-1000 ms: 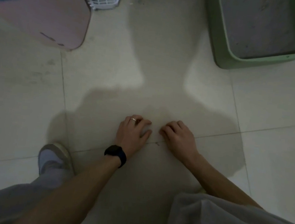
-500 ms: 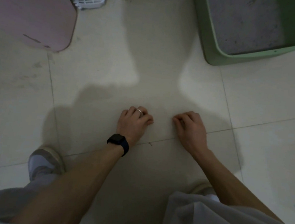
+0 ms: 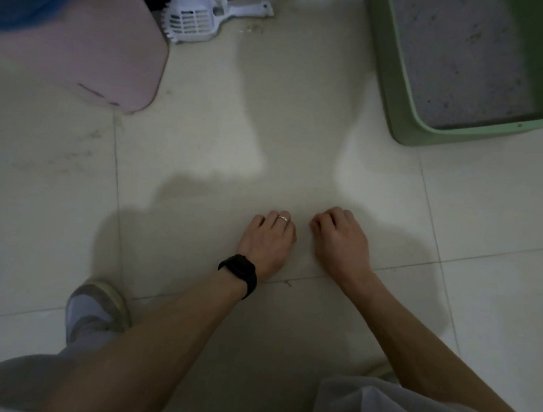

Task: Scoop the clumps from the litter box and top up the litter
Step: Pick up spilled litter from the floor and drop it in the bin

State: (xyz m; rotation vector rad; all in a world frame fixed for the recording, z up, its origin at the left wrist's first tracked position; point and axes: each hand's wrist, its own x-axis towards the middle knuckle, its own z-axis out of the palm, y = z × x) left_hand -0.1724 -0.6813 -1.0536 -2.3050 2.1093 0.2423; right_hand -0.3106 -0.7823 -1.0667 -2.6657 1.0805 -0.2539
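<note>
1. Far left, one pink plastic waste bin (image 3: 79,57) with a blue liner stands on the pale tiled floor (image 3: 32,217).
2. Just right of it, one white slotted plastic litter scoop (image 3: 194,18) lies flat on the tiles, well apart from both hands.
3. Near centre, the left hand (image 3: 267,241), with a black wristwatch (image 3: 239,273) and a silver ring (image 3: 283,219), hangs low over the floor. Its fingers are curled under and nothing shows in them.
4. Just beside it but apart, the right hand (image 3: 342,241) is curled the same way, with nothing visible in its grasp.
5. Far right, one green plastic litter box (image 3: 404,96) holds grey litter (image 3: 457,57). No clumps can be made out in the dim light.
6. The job appears barely begun: the scoop lies untouched, so scooping seems not yet started, and topping up remains. No bag of fresh litter is in view.
</note>
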